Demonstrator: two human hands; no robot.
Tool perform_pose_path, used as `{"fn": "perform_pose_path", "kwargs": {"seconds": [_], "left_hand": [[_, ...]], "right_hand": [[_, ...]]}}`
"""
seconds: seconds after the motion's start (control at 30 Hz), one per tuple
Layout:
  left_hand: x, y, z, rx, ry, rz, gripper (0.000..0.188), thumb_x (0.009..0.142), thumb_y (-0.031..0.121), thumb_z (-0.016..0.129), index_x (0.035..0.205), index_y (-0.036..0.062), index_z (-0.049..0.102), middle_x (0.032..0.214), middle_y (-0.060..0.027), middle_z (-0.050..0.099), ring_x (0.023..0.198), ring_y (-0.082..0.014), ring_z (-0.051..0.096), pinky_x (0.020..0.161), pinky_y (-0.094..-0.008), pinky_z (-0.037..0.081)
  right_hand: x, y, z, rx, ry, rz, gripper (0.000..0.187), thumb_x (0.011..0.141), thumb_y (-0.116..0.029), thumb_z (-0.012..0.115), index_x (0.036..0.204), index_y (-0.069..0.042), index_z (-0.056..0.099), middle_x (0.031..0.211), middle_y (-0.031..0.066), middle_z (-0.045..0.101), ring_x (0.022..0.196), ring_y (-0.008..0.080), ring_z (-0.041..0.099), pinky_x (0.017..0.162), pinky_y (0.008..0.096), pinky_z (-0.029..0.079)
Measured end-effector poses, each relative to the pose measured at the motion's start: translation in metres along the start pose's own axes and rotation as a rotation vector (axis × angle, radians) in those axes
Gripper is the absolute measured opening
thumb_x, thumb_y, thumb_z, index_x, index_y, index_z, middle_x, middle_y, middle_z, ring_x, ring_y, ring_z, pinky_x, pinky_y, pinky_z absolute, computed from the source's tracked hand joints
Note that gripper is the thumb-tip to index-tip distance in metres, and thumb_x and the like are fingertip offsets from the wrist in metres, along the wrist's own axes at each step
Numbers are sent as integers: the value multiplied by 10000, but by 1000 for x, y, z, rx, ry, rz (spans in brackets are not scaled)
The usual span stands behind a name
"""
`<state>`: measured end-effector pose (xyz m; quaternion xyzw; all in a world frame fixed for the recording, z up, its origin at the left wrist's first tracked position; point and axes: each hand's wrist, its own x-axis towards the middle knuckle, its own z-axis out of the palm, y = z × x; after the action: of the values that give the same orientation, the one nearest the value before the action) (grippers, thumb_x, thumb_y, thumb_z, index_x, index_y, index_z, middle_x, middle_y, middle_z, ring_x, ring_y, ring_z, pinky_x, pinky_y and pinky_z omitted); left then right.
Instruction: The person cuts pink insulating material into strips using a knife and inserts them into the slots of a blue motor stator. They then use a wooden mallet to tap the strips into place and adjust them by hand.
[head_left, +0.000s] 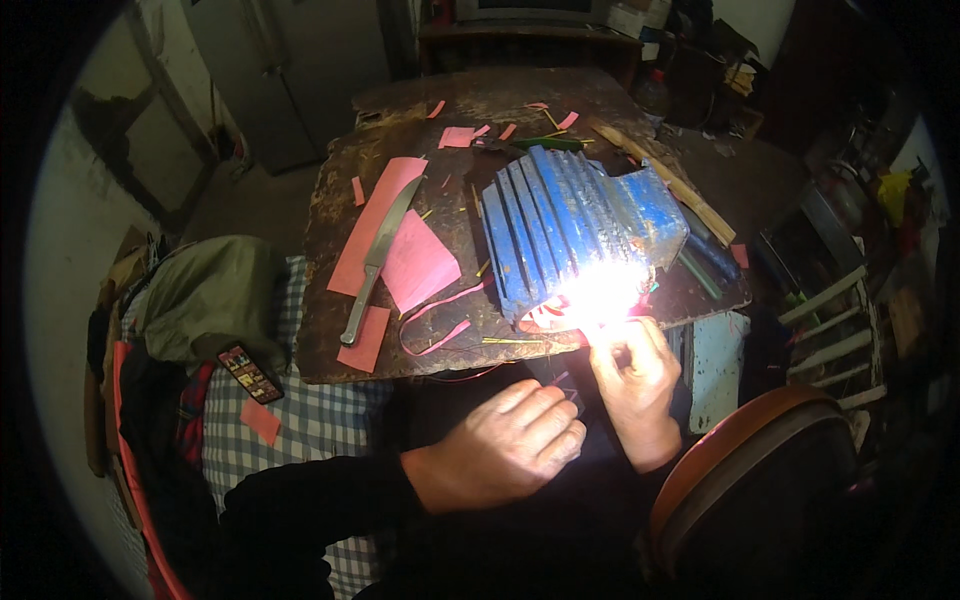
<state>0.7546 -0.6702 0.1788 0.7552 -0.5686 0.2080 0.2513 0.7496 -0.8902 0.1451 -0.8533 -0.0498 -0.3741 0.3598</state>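
A blue ribbed metal motor housing [560, 215] lies on its side on the dark wooden table, its open end toward me. White glare washes out much of that end, where some reddish wires show. At the glare's lower edge, my right hand [640, 375] is closed in a pinch; what its fingertips hold is lost in the brightness. My left hand [510, 440] is curled closed in front of the table edge, knuckles up, its fingertips hidden. A pink strip [440, 345] loops on the table left of the housing.
A knife [385, 240] lies across pink paper sheets [420, 262]. Pink scraps and yellow slivers are scattered about. A wooden stick [690, 195] rests right of the housing. A phone [250, 373] lies on checked cloth at left. A round brown-rimmed object [725, 440] stands close by my right arm.
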Motion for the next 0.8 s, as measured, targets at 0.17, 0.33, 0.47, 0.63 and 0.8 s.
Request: {"fn": "perform_pose_path", "kwargs": {"seconds": [0.17, 0.33, 0.47, 0.63, 0.8], "left_hand": [[-4, -6, 17, 54, -12, 58, 207, 910, 133, 750, 1021, -39, 780, 1066, -197, 758, 1091, -358, 749, 1060, -497, 596], [8, -17, 12, 218, -29, 130, 296, 892, 139, 721, 1059, -93, 801, 1116, -264, 775, 1194, -430, 755, 1174, -574, 566], [22, -27, 9, 547, -214, 172, 533, 941, 232, 636, 1305, -142, 744, 1334, -311, 749, 1350, -470, 706, 1318, -600, 453], [34, -43, 17, 766, -437, 176, 624, 988, 277, 597, 1423, -161, 684, 1464, -319, 685, 1435, -458, 630, 1337, -567, 394], [32, -55, 20, 754, -360, 234, 572, 987, 264, 607, 1383, -132, 722, 1400, -252, 718, 1379, -392, 649, 1290, -508, 427]], "right_hand": [[1, 14, 26, -111, 53, -152, 197, 920, 69, 856, 1080, -17, 777, 993, 146, 763, 859, 302, 789, 755, 406, 629], [2, 18, 26, -129, -30, -283, 184, 922, 42, 826, 1087, -24, 778, 1123, 179, 762, 896, 373, 789, 780, 449, 648], [1, 23, 22, -185, -55, -330, 226, 905, 11, 840, 1125, -24, 798, 1134, 167, 765, 944, 367, 786, 827, 450, 642], [3, 34, 21, -245, -51, -357, 237, 887, -13, 857, 1118, -25, 803, 1112, 155, 759, 933, 358, 774, 840, 445, 635], [-2, 35, 23, -244, -54, -381, 227, 885, -9, 864, 1102, -10, 801, 1081, 155, 764, 909, 344, 771, 819, 446, 629]]}}
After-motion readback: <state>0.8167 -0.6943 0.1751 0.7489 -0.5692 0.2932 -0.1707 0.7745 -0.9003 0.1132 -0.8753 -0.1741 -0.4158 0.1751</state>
